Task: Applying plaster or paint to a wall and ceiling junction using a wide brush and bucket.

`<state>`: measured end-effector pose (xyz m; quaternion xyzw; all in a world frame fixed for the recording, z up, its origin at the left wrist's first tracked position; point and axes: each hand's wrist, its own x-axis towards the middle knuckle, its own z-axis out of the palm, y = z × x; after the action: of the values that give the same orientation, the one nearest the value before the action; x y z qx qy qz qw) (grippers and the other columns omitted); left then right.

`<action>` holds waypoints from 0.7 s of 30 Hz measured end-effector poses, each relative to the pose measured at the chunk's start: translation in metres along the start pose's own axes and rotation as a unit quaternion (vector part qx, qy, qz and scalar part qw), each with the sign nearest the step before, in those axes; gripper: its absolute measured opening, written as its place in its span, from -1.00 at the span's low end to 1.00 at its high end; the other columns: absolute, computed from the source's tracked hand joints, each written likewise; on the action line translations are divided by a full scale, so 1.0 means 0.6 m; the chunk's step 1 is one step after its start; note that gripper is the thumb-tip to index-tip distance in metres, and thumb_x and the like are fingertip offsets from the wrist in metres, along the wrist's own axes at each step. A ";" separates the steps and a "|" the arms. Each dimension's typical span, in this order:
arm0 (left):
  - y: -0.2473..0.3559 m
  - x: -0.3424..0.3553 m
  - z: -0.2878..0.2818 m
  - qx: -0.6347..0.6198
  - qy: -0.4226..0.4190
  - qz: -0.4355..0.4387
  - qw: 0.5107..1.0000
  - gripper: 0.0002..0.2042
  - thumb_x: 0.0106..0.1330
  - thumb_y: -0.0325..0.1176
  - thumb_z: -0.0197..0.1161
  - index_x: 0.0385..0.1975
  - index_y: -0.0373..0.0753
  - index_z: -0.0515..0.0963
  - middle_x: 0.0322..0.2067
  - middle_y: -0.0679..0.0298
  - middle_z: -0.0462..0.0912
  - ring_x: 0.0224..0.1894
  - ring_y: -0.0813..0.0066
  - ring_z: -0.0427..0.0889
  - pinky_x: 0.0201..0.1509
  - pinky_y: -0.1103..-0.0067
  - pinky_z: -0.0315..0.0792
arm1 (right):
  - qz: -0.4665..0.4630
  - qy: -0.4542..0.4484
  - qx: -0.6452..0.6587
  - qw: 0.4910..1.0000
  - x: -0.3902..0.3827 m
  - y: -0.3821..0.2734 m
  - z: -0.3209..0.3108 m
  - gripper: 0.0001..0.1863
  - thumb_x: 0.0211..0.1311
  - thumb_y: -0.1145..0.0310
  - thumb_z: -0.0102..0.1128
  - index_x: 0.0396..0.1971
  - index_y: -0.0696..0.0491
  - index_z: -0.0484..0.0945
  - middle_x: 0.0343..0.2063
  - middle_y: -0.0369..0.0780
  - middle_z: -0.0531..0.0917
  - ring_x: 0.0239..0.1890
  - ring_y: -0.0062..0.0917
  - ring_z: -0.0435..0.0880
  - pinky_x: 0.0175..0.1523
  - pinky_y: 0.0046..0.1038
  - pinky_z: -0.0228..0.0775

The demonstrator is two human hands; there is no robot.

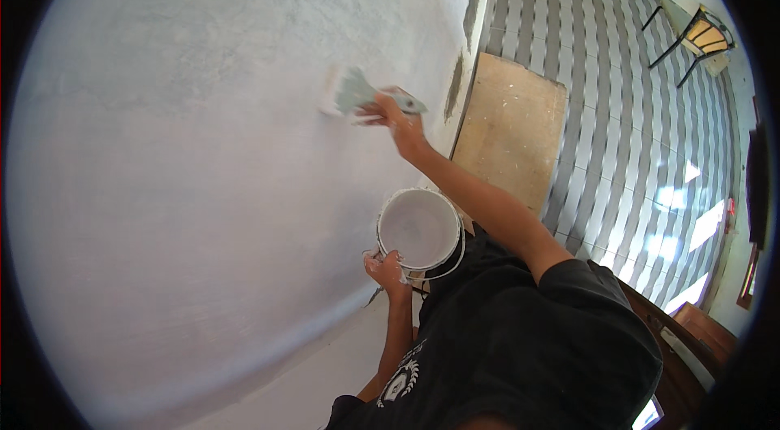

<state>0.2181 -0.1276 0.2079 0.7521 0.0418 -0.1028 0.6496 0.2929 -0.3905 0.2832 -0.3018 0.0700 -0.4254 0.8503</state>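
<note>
My right hand (396,123) is raised to the pale wall (203,145) and grips the handle of a wide paintbrush (353,93), whose bristles press flat against the wall. The brush is smeared with pale paint. Lower down, my left hand (387,271) holds the rim of a white bucket (420,231) filled with white paint, close to my chest. My left fingers are flecked with paint.
A brown board (512,125) lies on the grey and white striped tile floor (634,105) by the wall's foot. A black-framed chair (699,36) stands far off at the upper right. Dark wooden furniture (691,332) sits at the lower right.
</note>
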 end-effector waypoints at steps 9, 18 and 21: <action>-0.018 0.003 -0.015 0.020 0.030 0.040 0.999 -0.72 -0.14 -0.69 0.16 -0.36 -0.40 0.34 -0.51 0.17 0.47 -0.57 0.53 0.44 -0.50 0.58 0.35 | 0.088 0.152 -0.115 0.978 -0.030 0.085 -0.139 -0.86 0.27 0.41 0.16 -0.30 0.17 0.46 -0.44 -0.09 0.64 -0.44 -0.44 0.70 -0.32 -0.43 0.63; -0.055 0.018 -0.030 0.048 0.030 0.037 0.998 -0.71 -0.13 -0.68 0.17 -0.35 -0.42 0.33 -0.50 0.20 0.44 -0.55 0.53 0.42 -0.47 0.57 0.34 | -0.069 0.026 -0.035 0.997 -0.014 -0.054 0.185 -0.82 0.23 0.38 0.18 -0.40 0.20 0.50 -0.50 -0.19 0.57 -0.51 -0.50 0.62 -0.33 -0.44 0.61; -0.059 0.019 -0.037 0.011 0.019 0.029 0.999 -0.71 -0.13 -0.68 0.17 -0.35 -0.41 0.33 -0.48 0.21 0.43 -0.53 0.54 0.41 -0.45 0.58 0.33 | -0.040 -0.010 -0.045 0.998 -0.014 -0.107 0.262 -0.78 0.19 0.37 0.20 -0.36 0.24 0.49 -0.46 -0.12 0.59 -0.43 -0.39 0.66 -0.29 -0.37 0.62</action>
<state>0.2245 -0.1009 0.1745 0.7619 0.0311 -0.0696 0.6431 0.3029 -0.3420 0.4462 -0.3462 0.0683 -0.4526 0.8189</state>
